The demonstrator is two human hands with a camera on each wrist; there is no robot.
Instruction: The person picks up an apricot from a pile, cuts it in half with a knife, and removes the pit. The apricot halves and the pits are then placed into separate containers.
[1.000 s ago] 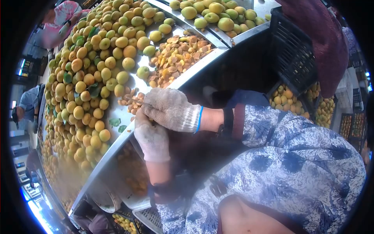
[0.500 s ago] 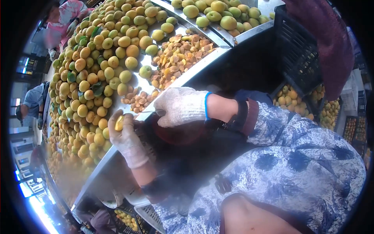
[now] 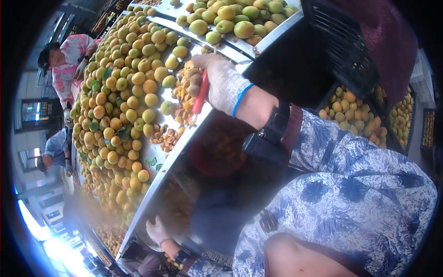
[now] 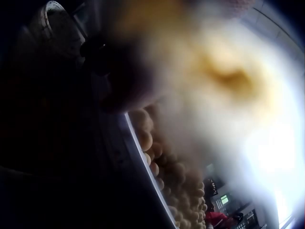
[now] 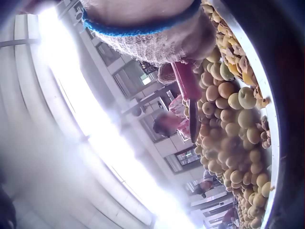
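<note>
In the head view my gloved right hand (image 3: 221, 83), its cuff edged in blue, grips a red-handled knife (image 3: 200, 92). The hand is over a heap of brown pits and orange fruit scraps (image 3: 187, 83) near the table edge. The right wrist view shows the dark knife blade (image 5: 193, 121) extending from the handle. My gloved left hand (image 3: 158, 231) is low, outside the table's edge, with fingers extended and no fruit visible in it. The left wrist view of it is mostly blurred. A large pile of yellow-green apricots (image 3: 124, 101) covers the metal table.
A raised metal edge (image 3: 170, 150) runs along the table. More apricots (image 3: 226, 21) lie on a separate section at the top. Black crates (image 3: 341, 51) and apricot-filled crates (image 3: 355, 113) stand to the right. Another person in pink (image 3: 69, 62) works across the table.
The hands were together, then parted, the left holding a yellow apricot piece. Now the left hand is lower beyond the edge without it, and the right has moved up over the scraps with the knife.
</note>
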